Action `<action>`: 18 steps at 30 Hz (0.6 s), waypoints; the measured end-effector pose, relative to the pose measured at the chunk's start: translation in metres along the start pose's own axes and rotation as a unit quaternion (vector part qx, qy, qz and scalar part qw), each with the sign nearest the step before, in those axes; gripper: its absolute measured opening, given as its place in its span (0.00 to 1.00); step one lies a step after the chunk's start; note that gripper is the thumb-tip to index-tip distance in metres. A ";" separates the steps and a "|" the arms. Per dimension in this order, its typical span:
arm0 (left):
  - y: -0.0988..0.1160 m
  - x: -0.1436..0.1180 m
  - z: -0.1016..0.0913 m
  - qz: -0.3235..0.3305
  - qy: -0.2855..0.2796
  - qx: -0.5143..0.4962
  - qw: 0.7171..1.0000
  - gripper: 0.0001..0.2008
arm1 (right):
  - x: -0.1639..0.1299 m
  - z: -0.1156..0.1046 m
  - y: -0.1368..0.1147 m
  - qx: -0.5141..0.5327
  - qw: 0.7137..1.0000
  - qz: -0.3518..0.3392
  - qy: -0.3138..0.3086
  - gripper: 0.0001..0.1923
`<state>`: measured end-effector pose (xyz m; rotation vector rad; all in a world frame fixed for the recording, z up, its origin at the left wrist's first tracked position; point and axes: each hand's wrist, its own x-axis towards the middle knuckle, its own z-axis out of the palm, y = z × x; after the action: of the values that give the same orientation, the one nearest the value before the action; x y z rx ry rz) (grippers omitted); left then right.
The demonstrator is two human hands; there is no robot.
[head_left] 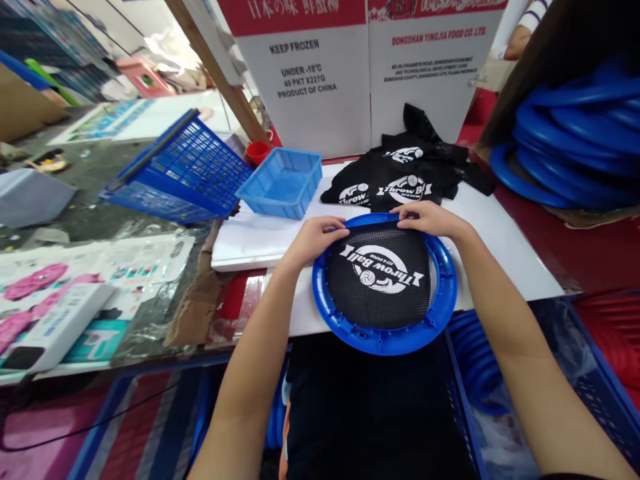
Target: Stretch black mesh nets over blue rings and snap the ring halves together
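Both hands are up at the far edge of the blue ring (385,340), working the black mesh cloth (380,277) onto it. The left hand (313,239) has its fingers curled down over the cloth's top-left edge, pressing it against the rim, and the right hand (429,219) does the same at the top right, fingertips pinched on the hem where it meets the plastic. So neither hand is open; both are closed lightly on the cloth edge. The ring sits on the white board (500,247) right at the front of the table, partly hanging over the near side. Far as I can tell, the cloth already lies flat across the middle with the printed logo facing up, and the lower part looks seated inside the ring, while the top edge under the fingers looks like the bit not yet tucked in. Both forearms come in from below, angled inward, wrists bent down. Behind the ring there's a pile of more black cloths (400,177), a small blue tray (281,183), a tipped blue basket (185,170), and a stack of blue rings (575,140) off to the right.
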<state>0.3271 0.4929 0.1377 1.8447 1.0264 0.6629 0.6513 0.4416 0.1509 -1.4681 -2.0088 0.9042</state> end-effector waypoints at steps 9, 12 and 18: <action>0.000 0.002 0.004 -0.019 0.027 0.021 0.999 0.06 | 0.002 -0.001 0.009 0.074 0.997 -0.005 -0.025 0.16; 0.001 0.001 0.004 -0.061 0.035 -0.021 0.997 0.07 | 0.005 0.002 0.013 0.072 0.997 -0.008 -0.017 0.14; 0.004 0.001 0.003 -0.102 0.027 -0.036 0.994 0.07 | 0.005 0.003 0.009 0.068 0.997 0.003 -0.020 0.13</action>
<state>0.3313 0.4912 0.1394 1.6401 1.1938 0.6218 0.6532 0.4477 0.1420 -1.3922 -1.9312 1.0599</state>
